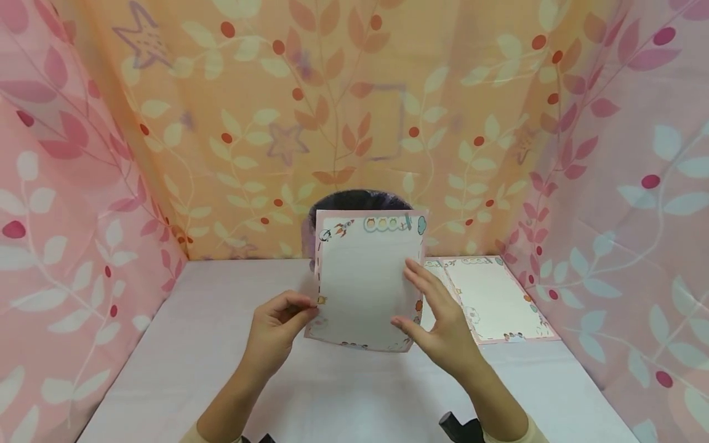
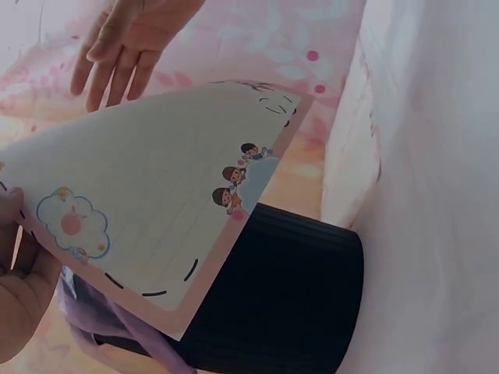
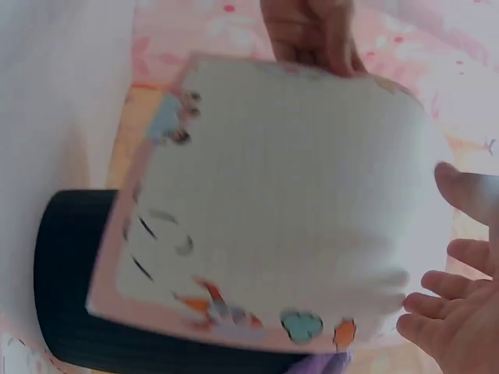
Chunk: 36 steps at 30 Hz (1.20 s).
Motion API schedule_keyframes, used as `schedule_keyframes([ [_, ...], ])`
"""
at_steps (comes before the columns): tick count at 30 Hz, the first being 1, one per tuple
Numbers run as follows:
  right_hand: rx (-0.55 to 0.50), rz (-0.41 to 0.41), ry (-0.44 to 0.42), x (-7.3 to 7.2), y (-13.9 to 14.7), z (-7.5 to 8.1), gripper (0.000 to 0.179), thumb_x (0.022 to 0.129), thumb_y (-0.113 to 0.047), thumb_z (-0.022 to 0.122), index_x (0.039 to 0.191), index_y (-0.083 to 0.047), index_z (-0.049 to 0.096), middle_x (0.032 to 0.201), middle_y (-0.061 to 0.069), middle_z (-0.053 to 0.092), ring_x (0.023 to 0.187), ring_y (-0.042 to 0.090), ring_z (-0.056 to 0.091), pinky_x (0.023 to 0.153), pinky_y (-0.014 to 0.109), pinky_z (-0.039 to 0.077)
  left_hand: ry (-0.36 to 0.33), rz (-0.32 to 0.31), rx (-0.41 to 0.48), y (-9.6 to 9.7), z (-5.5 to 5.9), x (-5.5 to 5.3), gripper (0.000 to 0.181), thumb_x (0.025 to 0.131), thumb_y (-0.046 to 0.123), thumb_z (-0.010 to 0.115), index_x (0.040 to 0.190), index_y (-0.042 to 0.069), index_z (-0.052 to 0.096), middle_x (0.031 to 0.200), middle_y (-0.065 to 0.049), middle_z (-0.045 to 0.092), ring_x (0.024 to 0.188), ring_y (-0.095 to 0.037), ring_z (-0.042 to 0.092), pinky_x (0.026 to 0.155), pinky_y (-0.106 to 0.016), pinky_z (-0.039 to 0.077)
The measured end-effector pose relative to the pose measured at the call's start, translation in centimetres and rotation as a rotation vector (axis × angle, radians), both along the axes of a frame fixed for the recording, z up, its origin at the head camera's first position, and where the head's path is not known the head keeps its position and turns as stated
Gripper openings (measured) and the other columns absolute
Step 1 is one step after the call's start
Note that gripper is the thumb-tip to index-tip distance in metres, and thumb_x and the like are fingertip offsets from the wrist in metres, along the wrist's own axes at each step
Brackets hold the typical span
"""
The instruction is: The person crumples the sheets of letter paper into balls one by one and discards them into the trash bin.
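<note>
A sheet of paper (image 1: 362, 283) with a pink border and cartoon prints, among them a rocket and clouds, is held up above the table. My left hand (image 1: 277, 335) pinches its left edge between thumb and fingers. At the right edge, my right hand (image 1: 445, 326) is spread, its fingers extended and the thumb apart from them. The sheet bows slightly in the right wrist view. Behind it stands a black cylindrical container (image 2: 288, 288), mostly hidden in the head view, with purple cloth (image 2: 129, 319) beside it.
More printed sheets (image 1: 495, 301) lie at the right on the white-covered table (image 1: 210, 320). Floral curtains close in the back (image 1: 343, 123) and both sides. Black wrist-worn gear (image 1: 460, 427) shows at the bottom edge.
</note>
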State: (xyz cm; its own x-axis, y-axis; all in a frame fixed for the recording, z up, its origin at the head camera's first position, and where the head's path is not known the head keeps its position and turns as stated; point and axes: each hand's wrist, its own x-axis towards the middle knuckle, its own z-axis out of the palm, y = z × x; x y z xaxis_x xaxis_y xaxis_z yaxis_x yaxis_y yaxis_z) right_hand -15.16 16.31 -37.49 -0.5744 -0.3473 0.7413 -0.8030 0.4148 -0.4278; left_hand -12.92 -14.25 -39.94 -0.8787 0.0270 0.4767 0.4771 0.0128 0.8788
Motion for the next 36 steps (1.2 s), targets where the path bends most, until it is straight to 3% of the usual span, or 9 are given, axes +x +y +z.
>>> schedule_keyframes([
  [5,0.067,0.062,0.006,0.4,-1.1,-0.7,0.092,0.077,-0.012,0.09,0.155,-0.005,0.042,0.163,0.012,0.038,0.15,0.028,0.037,0.116,0.028,0.04,0.106,-0.112,0.003,0.5,-0.2,-0.1,0.01,0.091,-0.006,0.071,0.101,-0.003,0.07,0.101,-0.001,0.068,0.092,-0.013,0.069,0.079,-0.025,0.06],
  [8,0.093,0.094,0.006,0.6,-1.6,-1.0,0.089,0.079,-0.013,0.088,0.155,-0.005,0.042,0.162,0.013,0.039,0.15,0.029,0.037,0.122,0.023,0.028,0.133,-0.162,0.015,0.8,-0.2,0.0,0.011,0.091,-0.007,0.07,0.099,0.0,0.071,0.102,-0.004,0.067,0.096,-0.015,0.068,0.083,-0.028,0.061],
  [13,0.145,0.113,-0.017,1.2,-2.5,-1.3,0.083,0.084,-0.013,0.085,0.155,-0.008,0.043,0.158,0.008,0.046,0.146,0.025,0.044,0.12,0.025,0.033,0.161,-0.18,0.002,1.1,-0.4,0.1,0.019,0.089,-0.014,0.068,0.099,0.002,0.073,0.103,-0.005,0.067,0.099,-0.015,0.067,0.083,-0.03,0.062],
  [16,0.16,0.131,-0.023,1.5,-3.0,-1.6,0.078,0.087,-0.013,0.083,0.154,-0.01,0.045,0.153,0.005,0.052,0.14,0.023,0.052,0.115,0.029,0.042,0.178,-0.166,-0.022,1.2,-0.4,0.2,0.021,0.089,-0.013,0.069,0.099,0.004,0.073,0.102,-0.006,0.068,0.099,-0.015,0.066,0.085,-0.03,0.061],
  [20,0.154,0.172,-0.003,1.7,-3.6,-2.2,0.07,0.087,-0.009,0.082,0.149,-0.01,0.051,0.141,0.005,0.063,0.124,0.023,0.065,0.099,0.036,0.057,0.216,-0.149,-0.025,1.4,-0.4,0.2,0.022,0.088,-0.013,0.069,0.1,0.005,0.074,0.102,-0.01,0.07,0.101,-0.017,0.067,0.088,-0.031,0.061],
  [25,0.092,0.17,0.005,1.3,-3.9,-2.8,0.055,0.085,-0.004,0.082,0.135,-0.01,0.062,0.118,0.005,0.074,0.098,0.016,0.074,0.081,0.029,0.062,0.27,-0.049,-0.057,1.8,-0.4,0.1,0.027,0.085,-0.013,0.074,0.103,0.006,0.076,0.104,-0.011,0.072,0.103,-0.017,0.068,0.093,-0.028,0.058],
  [32,-0.149,0.071,-0.115,0.0,-3.0,-2.7,0.033,0.084,0.013,0.076,0.109,-0.008,0.074,0.103,0.007,0.078,0.086,0.013,0.074,0.069,0.022,0.061,0.381,0.132,-0.232,1.2,-0.2,-0.4,0.03,0.08,-0.006,0.083,0.105,0.01,0.076,0.102,-0.001,0.073,0.098,-0.015,0.068,0.09,-0.02,0.054],
  [36,-0.317,0.023,-0.244,-0.7,-2.1,-2.3,0.026,0.085,0.013,0.075,0.102,-0.007,0.075,0.101,0.008,0.078,0.084,0.013,0.072,0.068,0.023,0.061,0.337,0.121,-0.283,0.8,-0.2,-0.5,0.023,0.083,0.001,0.083,0.104,0.01,0.076,0.102,0.002,0.073,0.098,-0.014,0.068,0.088,-0.021,0.054],
])
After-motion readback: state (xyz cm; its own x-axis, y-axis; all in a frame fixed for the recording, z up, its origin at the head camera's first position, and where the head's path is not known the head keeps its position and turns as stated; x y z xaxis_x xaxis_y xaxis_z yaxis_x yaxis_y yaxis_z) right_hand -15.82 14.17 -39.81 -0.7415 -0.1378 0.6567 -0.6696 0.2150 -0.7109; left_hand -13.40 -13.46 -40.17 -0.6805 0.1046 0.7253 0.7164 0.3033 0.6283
